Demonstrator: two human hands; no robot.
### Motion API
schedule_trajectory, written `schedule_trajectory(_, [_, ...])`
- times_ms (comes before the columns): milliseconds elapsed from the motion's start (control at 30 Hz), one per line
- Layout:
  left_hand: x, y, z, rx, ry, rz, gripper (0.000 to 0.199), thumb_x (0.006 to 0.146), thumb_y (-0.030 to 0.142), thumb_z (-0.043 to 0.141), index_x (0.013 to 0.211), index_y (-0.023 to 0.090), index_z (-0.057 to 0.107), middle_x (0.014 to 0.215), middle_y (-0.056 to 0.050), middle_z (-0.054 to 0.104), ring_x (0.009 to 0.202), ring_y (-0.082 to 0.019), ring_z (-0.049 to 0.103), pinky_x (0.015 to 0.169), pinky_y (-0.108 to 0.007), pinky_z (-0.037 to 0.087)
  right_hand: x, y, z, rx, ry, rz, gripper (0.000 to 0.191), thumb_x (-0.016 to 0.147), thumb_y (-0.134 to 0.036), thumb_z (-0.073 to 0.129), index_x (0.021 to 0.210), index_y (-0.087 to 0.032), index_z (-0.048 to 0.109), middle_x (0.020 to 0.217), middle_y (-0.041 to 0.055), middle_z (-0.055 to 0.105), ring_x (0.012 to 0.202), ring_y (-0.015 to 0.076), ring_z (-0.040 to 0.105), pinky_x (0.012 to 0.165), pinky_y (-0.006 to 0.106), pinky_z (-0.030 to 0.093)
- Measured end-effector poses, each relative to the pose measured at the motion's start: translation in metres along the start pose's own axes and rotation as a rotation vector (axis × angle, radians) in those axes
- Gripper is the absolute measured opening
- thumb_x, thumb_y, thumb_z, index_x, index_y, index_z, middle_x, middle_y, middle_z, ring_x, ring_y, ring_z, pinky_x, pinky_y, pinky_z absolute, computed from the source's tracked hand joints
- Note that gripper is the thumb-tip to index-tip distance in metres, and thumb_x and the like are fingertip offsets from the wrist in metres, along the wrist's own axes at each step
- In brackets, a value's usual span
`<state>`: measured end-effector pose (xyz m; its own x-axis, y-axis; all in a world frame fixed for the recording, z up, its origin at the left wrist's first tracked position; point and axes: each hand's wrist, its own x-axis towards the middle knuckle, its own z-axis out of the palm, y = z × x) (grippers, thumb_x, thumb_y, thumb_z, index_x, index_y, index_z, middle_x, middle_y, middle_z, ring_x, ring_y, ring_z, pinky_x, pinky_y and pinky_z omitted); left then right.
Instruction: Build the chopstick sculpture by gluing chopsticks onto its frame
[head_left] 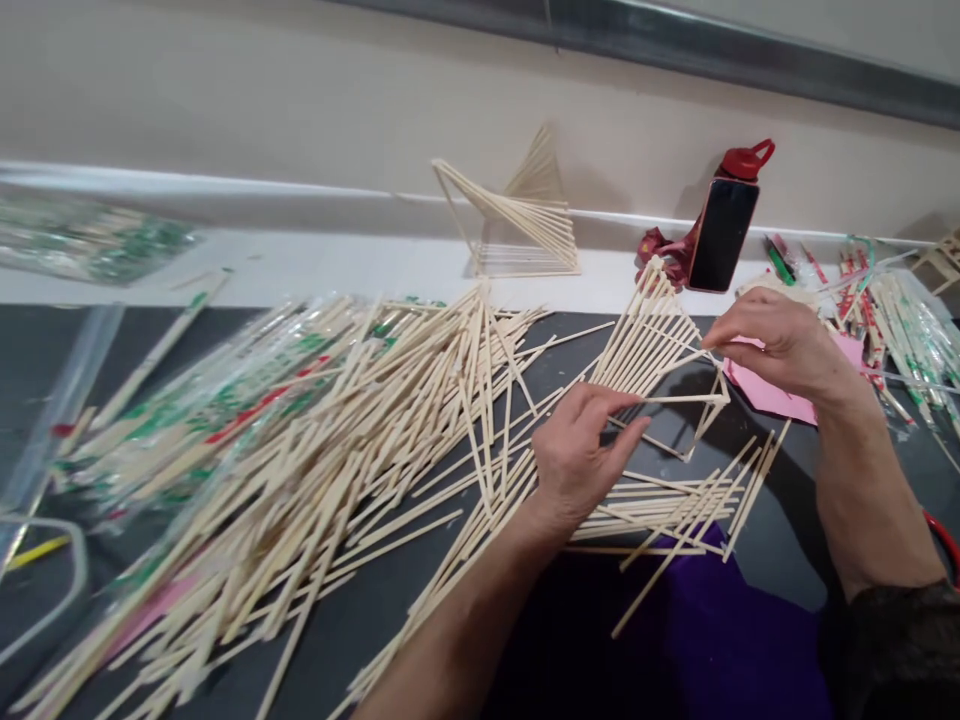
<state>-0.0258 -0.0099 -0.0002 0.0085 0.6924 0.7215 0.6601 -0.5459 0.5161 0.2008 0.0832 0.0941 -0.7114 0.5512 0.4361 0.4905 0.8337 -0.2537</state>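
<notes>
A small frame of thin wooden sticks point(646, 345) stands on the dark table, its sticks fanned out in a slanting row. My left hand point(574, 455) has its thumb and index finger at the end of a wooden stick point(682, 399) along the frame's near side. Above the frame's right part, my right hand point(776, 340) is closed in a pinch at the end of a wooden stick lying across the row; its fingertips partly hide that end. Several loose sticks point(667, 500) lie just in front of the frame.
A big heap of loose sticks point(322, 500) and plastic-wrapped bundles point(247, 400) spreads leftward. Behind, a larger twisted stick structure point(525, 225) stands on a white ledge. A phone point(722, 235) leans against a red-capped bottle point(742, 162). Pink paper point(780, 390) and wrapped sticks point(911, 320) lie right.
</notes>
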Motion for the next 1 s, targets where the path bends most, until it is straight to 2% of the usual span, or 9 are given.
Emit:
schedule_trajectory(300, [0.004, -0.001, 0.008, 0.05, -0.028, -0.026, 0.011, 0.082, 0.022, 0.069, 0.091, 0.018, 0.063, 0.083, -0.002, 0.067, 0.074, -0.011, 0.062, 0.059, -0.02, 0.049, 0.005, 0.002, 0.0, 0.0, -0.155, 0.014, 0.013, 0.09, -0.023, 0.058, 0.086, -0.026, 0.07, 0.085, 0.0011, 0.073, 0.08, 0.0186, 0.062, 0.079, 0.036, 0.047])
schedule_trajectory(567, [0.009, 0.001, 0.009, 0.004, -0.007, -0.021, 0.012, 0.081, 0.019, 0.07, 0.089, 0.018, 0.062, 0.083, -0.001, 0.067, 0.069, -0.01, 0.06, 0.054, -0.021, 0.047, 0.006, 0.005, 0.009, -0.032, -0.146, -0.002, 0.013, 0.09, -0.025, 0.059, 0.086, -0.028, 0.071, 0.085, -0.0004, 0.074, 0.079, 0.0187, 0.062, 0.078, 0.036, 0.047])
schedule_trajectory(1000, [0.008, -0.001, 0.009, -0.045, -0.003, -0.03, 0.011, 0.081, 0.019, 0.07, 0.089, 0.018, 0.062, 0.082, -0.001, 0.067, 0.065, -0.008, 0.057, 0.052, -0.02, 0.043, 0.009, 0.001, 0.012, -0.044, -0.149, -0.018, 0.015, 0.09, -0.024, 0.058, 0.084, -0.026, 0.072, 0.083, 0.0013, 0.073, 0.078, 0.0184, 0.061, 0.074, 0.034, 0.047])
